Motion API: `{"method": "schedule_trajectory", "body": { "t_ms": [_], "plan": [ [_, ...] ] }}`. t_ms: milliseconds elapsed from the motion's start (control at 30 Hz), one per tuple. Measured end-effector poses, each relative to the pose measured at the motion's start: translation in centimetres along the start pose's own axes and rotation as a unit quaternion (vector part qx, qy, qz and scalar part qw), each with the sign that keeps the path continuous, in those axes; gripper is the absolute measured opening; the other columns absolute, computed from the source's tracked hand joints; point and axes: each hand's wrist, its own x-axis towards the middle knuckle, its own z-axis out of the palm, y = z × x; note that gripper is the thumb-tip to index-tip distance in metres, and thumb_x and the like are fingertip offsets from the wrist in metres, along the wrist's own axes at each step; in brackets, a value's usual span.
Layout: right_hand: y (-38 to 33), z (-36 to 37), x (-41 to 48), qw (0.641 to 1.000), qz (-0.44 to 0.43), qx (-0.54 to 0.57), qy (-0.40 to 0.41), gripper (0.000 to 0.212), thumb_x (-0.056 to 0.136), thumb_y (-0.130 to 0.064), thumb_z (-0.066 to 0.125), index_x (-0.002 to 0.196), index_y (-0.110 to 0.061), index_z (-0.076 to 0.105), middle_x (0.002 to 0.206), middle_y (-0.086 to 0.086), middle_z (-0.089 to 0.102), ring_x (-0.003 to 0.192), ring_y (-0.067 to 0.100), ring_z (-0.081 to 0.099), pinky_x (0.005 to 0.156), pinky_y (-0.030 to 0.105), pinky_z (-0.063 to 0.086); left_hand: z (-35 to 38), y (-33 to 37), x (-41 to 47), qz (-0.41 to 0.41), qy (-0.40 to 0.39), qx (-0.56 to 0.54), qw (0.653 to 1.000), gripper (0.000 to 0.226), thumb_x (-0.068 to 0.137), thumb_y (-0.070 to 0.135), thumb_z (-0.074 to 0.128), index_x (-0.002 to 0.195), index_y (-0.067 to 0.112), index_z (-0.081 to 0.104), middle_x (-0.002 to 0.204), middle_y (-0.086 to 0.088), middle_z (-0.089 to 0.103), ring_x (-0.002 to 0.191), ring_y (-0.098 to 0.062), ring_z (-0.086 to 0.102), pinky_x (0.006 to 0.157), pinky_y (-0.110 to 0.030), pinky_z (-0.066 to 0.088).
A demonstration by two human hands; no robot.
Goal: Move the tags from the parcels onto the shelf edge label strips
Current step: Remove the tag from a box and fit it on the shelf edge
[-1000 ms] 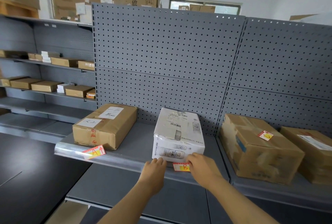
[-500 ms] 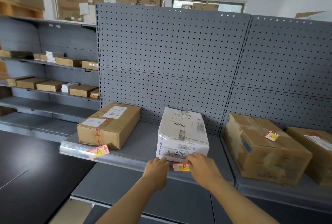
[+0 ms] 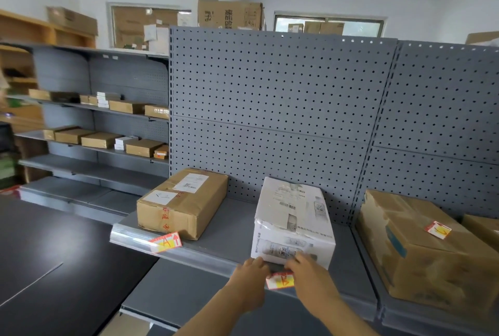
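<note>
Two hands, left hand (image 3: 249,280) and right hand (image 3: 310,273), pinch the red tag (image 3: 280,280) with their fingers, pressing it onto the label strip (image 3: 205,258) under the white parcel (image 3: 293,223) so it stays.

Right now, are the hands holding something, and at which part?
Both hold the red-and-yellow tag at the shelf edge: left hand at its left end, right hand at its right end.

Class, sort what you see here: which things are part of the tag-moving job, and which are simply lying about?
Part of the job:
- tag at the hands
- left hand, right hand
- white parcel
- label strip
- tag on the right-hand parcel

Lying about:
- small boxes on far shelves
- carton on top
</note>
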Motion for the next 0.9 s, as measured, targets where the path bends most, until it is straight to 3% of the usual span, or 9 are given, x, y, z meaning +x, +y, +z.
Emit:
{"method": "schedule_trajectory", "body": {
  "t_ms": [100,167,200,233,300,367,433,567,900],
  "plan": [
    [0.0,-0.5,0.7,0.999,0.019,-0.028,-0.015,0.042,0.081,-0.006,0.063,0.120,-0.022,0.056,0.123,-0.003,0.053,0.103,0.019,0.059,0.079,0.033,0.055,-1.2,-0.7,0.0,0.003,-0.029,-0.033,0.999,0.057,0.086,0.001,0.055,0.140,0.011,0.039,0.144,-0.014,0.037,0.133,-0.036,0.037,0.109,-0.050,0.035],
    [0.1,-0.4,0.9,0.998,-0.011,-0.069,0.002,0.033,0.053,-0.010,0.084,0.082,-0.019,0.074,0.086,0.002,0.068,0.063,0.021,0.066,0.044,0.034,0.055,-2.6,-1.5,-0.5,-0.014,-0.027,-0.061,0.998,0.056,0.088,0.002,0.054,0.141,0.012,0.040,0.145,-0.015,0.037,0.134,-0.037,0.037,0.111,-0.050,0.033],
    [0.0,-0.5,0.8,0.997,0.003,-0.081,0.005,0.022,0.046,-0.011,0.083,0.065,-0.019,0.074,0.068,0.002,0.066,0.047,0.021,0.062,0.033,0.031,0.049,-3.3,-1.6,-0.7,-0.020,-0.025,-0.071,0.997,0.055,0.088,0.004,0.054,0.140,0.014,0.041,0.144,-0.016,0.038,0.134,-0.036,0.038,0.111,-0.049,0.033],
    [-0.1,-0.5,0.8,0.995,0.008,-0.102,0.023,0.013,0.052,-0.019,0.079,0.064,-0.020,0.074,0.066,0.003,0.066,0.047,0.020,0.063,0.034,0.031,0.050,-3.8,-1.7,-1.0,-0.023,-0.020,-0.077,0.997,0.053,0.089,0.005,0.054,0.139,0.014,0.042,0.143,-0.017,0.040,0.133,-0.036,0.039,0.110,-0.048,0.034],
    [-1.7,-1.8,0.9,0.997,0.019,-0.075,-0.012,0.027,0.080,-0.024,0.064,0.107,-0.023,0.067,0.106,0.004,0.066,0.092,0.017,0.067,0.069,0.034,0.058,-4.8,-2.1,-1.9,-0.029,-0.008,-0.088,0.996,0.049,0.088,0.004,0.052,0.135,0.015,0.046,0.140,-0.017,0.045,0.130,-0.036,0.042,0.109,-0.046,0.037],
    [-3.2,-2.9,1.3,0.995,-0.017,-0.087,0.056,0.036,0.094,-0.017,0.042,0.128,-0.027,0.048,0.128,-0.006,0.054,0.119,0.013,0.052,0.090,0.031,0.050,-5.6,-2.3,-2.6,-0.035,-0.001,-0.098,0.995,0.047,0.086,0.001,0.051,0.130,0.015,0.051,0.138,-0.014,0.049,0.128,-0.034,0.045,0.107,-0.045,0.039],
    [-4.8,-4.3,1.8,0.995,-0.030,-0.079,0.057,0.032,0.092,-0.014,0.041,0.121,-0.026,0.050,0.124,-0.008,0.056,0.117,0.012,0.053,0.089,0.029,0.047,-6.5,-2.3,-3.2,-0.037,0.002,-0.092,0.995,0.045,0.086,0.001,0.051,0.128,0.016,0.054,0.136,-0.013,0.051,0.126,-0.034,0.047,0.105,-0.044,0.041],
    [-7.4,-6.2,1.2,0.995,-0.040,-0.065,0.068,0.025,0.095,-0.027,0.044,0.118,-0.022,0.051,0.122,-0.004,0.056,0.114,0.015,0.053,0.085,0.029,0.046,-7.9,-2.1,-4.8,-0.032,0.014,-0.039,0.999,0.041,0.088,0.004,0.051,0.128,0.014,0.055,0.134,-0.015,0.050,0.123,-0.036,0.049,0.102,-0.046,0.043],
    [-10.5,-5.8,-0.1,0.998,-0.031,-0.001,0.059,0.020,0.092,-0.016,0.042,0.102,-0.029,0.053,0.116,-0.005,0.058,0.115,0.012,0.055,0.084,0.027,0.047,-9.7,-2.3,-9.3,-0.051,0.018,0.023,0.998,0.042,0.088,0.004,0.055,0.129,0.013,0.055,0.136,-0.017,0.052,0.124,-0.037,0.050,0.105,-0.047,0.042]
  ]
}}
